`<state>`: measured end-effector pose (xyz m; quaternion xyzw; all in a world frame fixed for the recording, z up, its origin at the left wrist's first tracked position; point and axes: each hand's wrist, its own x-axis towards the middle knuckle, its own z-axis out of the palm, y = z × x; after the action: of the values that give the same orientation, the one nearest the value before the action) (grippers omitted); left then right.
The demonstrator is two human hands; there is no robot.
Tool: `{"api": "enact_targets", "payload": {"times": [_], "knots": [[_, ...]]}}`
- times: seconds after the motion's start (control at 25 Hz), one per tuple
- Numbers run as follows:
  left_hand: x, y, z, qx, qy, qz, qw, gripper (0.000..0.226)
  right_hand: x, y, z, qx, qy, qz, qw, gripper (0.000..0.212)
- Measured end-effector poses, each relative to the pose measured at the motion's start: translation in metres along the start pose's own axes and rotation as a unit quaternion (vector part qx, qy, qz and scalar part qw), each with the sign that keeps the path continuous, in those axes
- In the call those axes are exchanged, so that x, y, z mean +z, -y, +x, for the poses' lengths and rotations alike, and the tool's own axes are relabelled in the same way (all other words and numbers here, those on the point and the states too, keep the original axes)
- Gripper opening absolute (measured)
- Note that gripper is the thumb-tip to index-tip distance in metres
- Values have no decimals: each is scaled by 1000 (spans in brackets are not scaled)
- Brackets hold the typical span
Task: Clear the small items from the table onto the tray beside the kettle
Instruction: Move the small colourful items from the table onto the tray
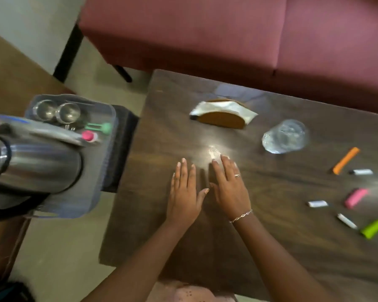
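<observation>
Left hand [184, 192] and right hand [229, 190] rest flat on the table [205, 247], gripping nothing, probably readying a reach. Small items [356, 197] lie well apart from the kettle [42, 168], tray [110, 118] just beside it to receive them.

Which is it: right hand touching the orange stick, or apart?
Apart. The head view shows the right hand with straight fingers over the middle of the table, and a wide stretch of bare wood separates it from the orange stick.
</observation>
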<state>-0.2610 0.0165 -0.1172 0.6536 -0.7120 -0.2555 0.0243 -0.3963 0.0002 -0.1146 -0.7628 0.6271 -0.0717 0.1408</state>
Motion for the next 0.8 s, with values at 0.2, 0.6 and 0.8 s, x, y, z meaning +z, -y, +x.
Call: {"api": "enact_targets", "payload": {"times": [0.2, 0.6, 0.8], "knots": [[47, -111, -6, 95, 37, -28, 994, 75, -31, -111, -78, 99, -20, -4, 995, 49], [105, -243, 13, 279, 79, 84, 953, 51, -69, -277, -185, 266, -117, -2, 957, 33], [127, -298, 49, 304, 126, 78, 941, 21, -76, -338, -202, 332, -82, -8, 940, 15]]}}
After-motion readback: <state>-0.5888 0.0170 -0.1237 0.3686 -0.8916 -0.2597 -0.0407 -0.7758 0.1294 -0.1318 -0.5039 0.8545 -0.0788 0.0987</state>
